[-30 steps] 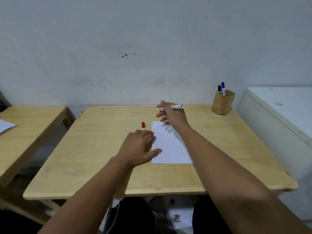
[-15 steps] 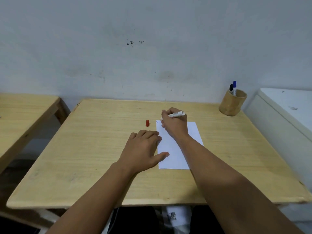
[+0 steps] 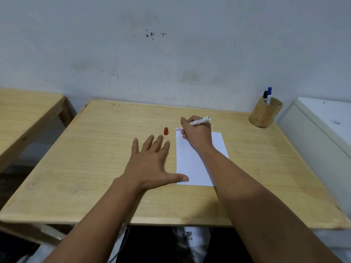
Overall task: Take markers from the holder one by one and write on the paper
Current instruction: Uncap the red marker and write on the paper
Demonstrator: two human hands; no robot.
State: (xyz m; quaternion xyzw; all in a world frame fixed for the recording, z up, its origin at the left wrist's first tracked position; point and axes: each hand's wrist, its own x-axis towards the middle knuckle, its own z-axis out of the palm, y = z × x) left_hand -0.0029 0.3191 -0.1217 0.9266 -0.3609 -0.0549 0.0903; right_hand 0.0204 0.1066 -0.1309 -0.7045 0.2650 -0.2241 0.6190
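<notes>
A white sheet of paper (image 3: 191, 164) lies on the wooden table (image 3: 106, 158). My right hand (image 3: 197, 133) grips a white marker (image 3: 201, 120) with its tip down at the paper's far left corner, beside a small blue mark (image 3: 177, 130). A red marker cap (image 3: 165, 131) stands on the table just left of that corner. My left hand (image 3: 152, 162) rests flat with fingers spread beside the paper, its thumb touching the sheet's near left edge. A round wooden holder (image 3: 265, 115) at the far right corner holds a black marker (image 3: 264, 95) and a blue marker (image 3: 269, 92).
A second wooden table (image 3: 24, 114) stands to the left across a gap. A white cabinet (image 3: 322, 133) stands against the table's right side. The wall runs just behind the table.
My right hand has brought the marker from above the table down to the paper's far corner. My left hand's fingers have spread out flat. The view has shifted.
</notes>
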